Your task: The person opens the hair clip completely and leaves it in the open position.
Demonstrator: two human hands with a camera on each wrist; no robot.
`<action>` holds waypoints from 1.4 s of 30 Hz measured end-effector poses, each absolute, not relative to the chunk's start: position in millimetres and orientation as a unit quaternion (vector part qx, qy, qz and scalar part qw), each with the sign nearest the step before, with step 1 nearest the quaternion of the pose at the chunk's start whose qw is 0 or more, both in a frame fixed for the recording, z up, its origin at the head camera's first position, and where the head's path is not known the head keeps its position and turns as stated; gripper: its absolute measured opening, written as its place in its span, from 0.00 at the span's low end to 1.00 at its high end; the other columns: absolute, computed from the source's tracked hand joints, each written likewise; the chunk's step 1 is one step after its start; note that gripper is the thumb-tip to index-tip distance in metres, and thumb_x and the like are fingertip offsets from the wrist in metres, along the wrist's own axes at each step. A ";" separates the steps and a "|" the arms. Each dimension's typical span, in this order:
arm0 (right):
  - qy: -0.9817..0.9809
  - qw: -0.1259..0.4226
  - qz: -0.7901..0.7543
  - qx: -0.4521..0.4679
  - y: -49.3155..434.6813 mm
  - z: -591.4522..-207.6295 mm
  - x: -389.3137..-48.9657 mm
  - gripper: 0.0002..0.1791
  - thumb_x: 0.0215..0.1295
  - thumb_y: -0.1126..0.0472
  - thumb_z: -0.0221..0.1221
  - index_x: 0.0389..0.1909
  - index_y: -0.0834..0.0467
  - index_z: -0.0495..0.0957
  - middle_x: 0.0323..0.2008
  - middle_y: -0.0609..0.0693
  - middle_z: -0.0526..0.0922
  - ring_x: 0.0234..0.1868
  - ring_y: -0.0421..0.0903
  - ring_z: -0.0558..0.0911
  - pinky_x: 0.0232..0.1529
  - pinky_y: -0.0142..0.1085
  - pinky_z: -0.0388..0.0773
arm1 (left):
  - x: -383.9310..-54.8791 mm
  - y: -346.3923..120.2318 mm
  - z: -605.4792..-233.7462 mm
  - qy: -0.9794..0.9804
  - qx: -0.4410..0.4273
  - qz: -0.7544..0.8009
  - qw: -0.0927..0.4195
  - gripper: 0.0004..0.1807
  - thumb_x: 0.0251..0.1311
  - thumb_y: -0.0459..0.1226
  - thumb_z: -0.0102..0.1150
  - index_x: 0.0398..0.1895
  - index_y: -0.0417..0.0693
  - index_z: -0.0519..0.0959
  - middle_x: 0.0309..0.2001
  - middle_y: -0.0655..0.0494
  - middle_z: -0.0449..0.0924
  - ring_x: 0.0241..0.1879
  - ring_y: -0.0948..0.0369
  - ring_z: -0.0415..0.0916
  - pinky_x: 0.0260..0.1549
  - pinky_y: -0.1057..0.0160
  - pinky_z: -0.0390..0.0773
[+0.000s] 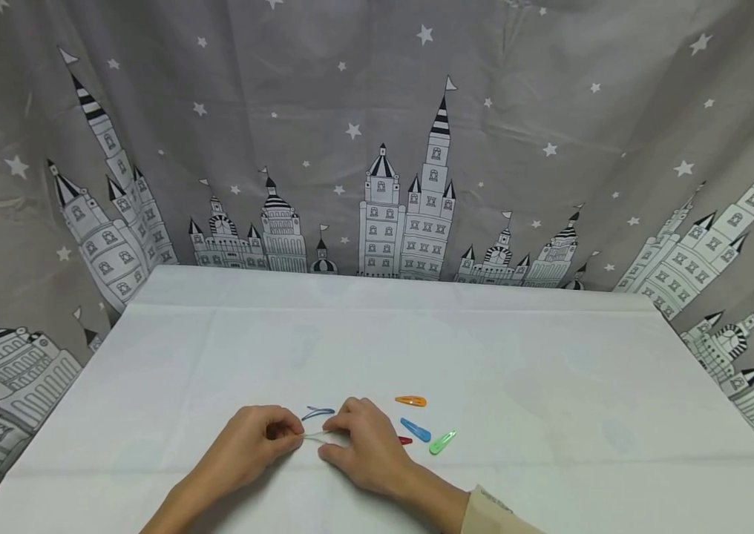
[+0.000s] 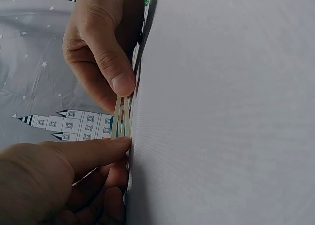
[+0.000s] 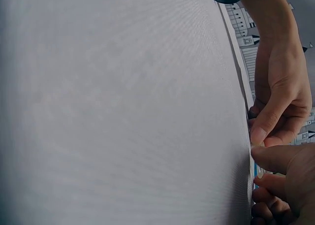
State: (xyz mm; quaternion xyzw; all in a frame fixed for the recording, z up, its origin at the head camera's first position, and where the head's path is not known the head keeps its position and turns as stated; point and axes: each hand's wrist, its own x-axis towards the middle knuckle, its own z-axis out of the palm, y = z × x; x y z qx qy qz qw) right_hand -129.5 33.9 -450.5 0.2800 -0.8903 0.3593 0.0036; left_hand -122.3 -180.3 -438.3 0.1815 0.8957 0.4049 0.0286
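Note:
A pale, cream-coloured snap hair clip is held between both hands, just above the white table. In the left wrist view, the clip shows a broad end and a tapered end. My left hand pinches the broad end between thumb and index finger. The tapered end lies under the thumb of my right hand, whose fingers curl round it. Seen from the head view, the clip's strands spread apart toward the right hand. Just beyond the fingers lies a blue hair clip, its strands apart.
Right of the right hand lie an orange clip, a blue clip and a green clip. A red clip is partly hidden behind that hand. The white-covered table ends at a grey castle-print curtain.

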 end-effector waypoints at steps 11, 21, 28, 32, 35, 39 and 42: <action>-0.891 0.002 0.362 0.273 34.4 -451.1 -130.0 0.11 0.55 0.61 0.69 0.40 0.57 0.88 0.31 0.38 0.75 0.36 0.33 0.71 0.38 0.25 0.68 | -122.9 -179.8 -437.8 0.894 0.172 0.413 0.039 0.04 0.56 0.33 0.70 0.29 0.50 0.84 0.23 0.68 0.75 0.24 0.70 0.70 0.25 0.68 0.72; -0.891 -0.006 0.366 0.270 34.6 -449.3 -129.6 0.12 0.54 0.61 0.71 0.41 0.57 0.88 0.31 0.38 0.75 0.36 0.33 0.71 0.38 0.25 0.69 | -123.3 -179.8 -438.9 0.898 0.168 0.405 0.049 0.04 0.55 0.32 0.70 0.29 0.49 0.84 0.23 0.68 0.75 0.24 0.70 0.70 0.25 0.68 0.73; -0.890 -0.005 0.366 0.271 35.5 -448.7 -129.1 0.12 0.54 0.61 0.71 0.41 0.57 0.88 0.31 0.38 0.75 0.36 0.34 0.71 0.38 0.25 0.69 | -122.8 -180.3 -438.5 0.890 0.172 0.419 0.052 0.04 0.55 0.34 0.71 0.31 0.46 0.84 0.24 0.67 0.75 0.24 0.70 0.70 0.25 0.69 0.72; -0.890 -0.007 0.367 0.271 35.5 -448.6 -129.2 0.12 0.54 0.61 0.71 0.41 0.57 0.88 0.31 0.38 0.75 0.36 0.33 0.70 0.38 0.25 0.69 | -122.2 -180.1 -438.0 0.890 0.172 0.418 0.052 0.04 0.55 0.34 0.71 0.31 0.47 0.84 0.24 0.67 0.75 0.24 0.70 0.70 0.25 0.69 0.72; -0.890 -0.011 0.365 0.273 35.3 -448.3 -129.5 0.12 0.54 0.61 0.71 0.41 0.57 0.88 0.31 0.38 0.75 0.36 0.34 0.70 0.38 0.25 0.69 | -121.8 -180.0 -437.9 0.892 0.171 0.416 0.051 0.04 0.55 0.34 0.71 0.31 0.48 0.83 0.23 0.67 0.75 0.24 0.70 0.70 0.25 0.68 0.72; -0.892 -0.025 0.357 0.276 36.0 -446.6 -129.9 0.13 0.55 0.60 0.71 0.42 0.57 0.87 0.32 0.38 0.74 0.37 0.33 0.70 0.38 0.25 0.69 | -121.5 -179.7 -437.4 0.893 0.168 0.415 0.053 0.05 0.54 0.36 0.72 0.31 0.50 0.83 0.23 0.68 0.75 0.24 0.70 0.70 0.26 0.68 0.72; -0.893 -0.035 0.353 0.275 36.3 -445.3 -130.2 0.13 0.55 0.59 0.71 0.43 0.57 0.87 0.32 0.37 0.74 0.37 0.33 0.70 0.39 0.26 0.69 | -121.5 -180.6 -437.2 0.891 0.174 0.415 0.056 0.05 0.55 0.36 0.71 0.32 0.49 0.83 0.24 0.68 0.75 0.25 0.70 0.70 0.26 0.68 0.72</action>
